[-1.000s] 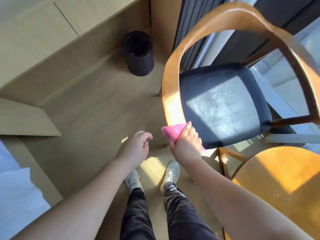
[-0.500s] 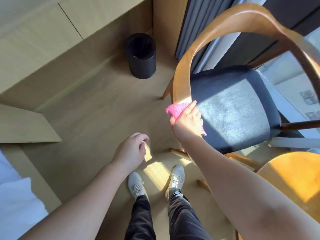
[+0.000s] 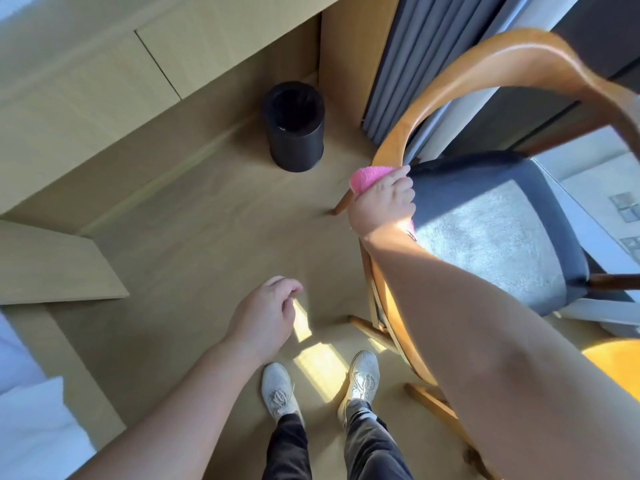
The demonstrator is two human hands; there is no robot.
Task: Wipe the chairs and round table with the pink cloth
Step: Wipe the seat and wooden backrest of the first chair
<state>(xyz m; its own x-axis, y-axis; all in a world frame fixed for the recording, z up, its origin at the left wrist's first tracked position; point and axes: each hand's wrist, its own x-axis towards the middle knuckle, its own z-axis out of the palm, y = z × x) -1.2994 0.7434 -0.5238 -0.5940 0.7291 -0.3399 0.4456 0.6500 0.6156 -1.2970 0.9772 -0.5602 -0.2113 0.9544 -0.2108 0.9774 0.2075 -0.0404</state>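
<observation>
A wooden chair (image 3: 478,67) with a curved backrest rail and a dark blue seat stands at the right. My right hand (image 3: 382,202) grips the pink cloth (image 3: 367,176) and holds it wrapped against the left side of the curved rail. My left hand (image 3: 266,317) hangs over the floor with loosely curled fingers, holding nothing. An edge of the round wooden table (image 3: 616,368) shows at the lower right, partly hidden behind my right forearm.
A black cylindrical bin (image 3: 294,128) stands on the floor by a wooden desk (image 3: 86,74) at upper left. Grey curtains (image 3: 408,57) hang behind the chair. A white bed corner (image 3: 27,417) sits at lower left. My shoes (image 3: 280,393) are on the floor.
My right hand has slid the pink cloth up along the chair's curved rail, away from me. The view has shifted so the table shows less. My left hand stays idle.
</observation>
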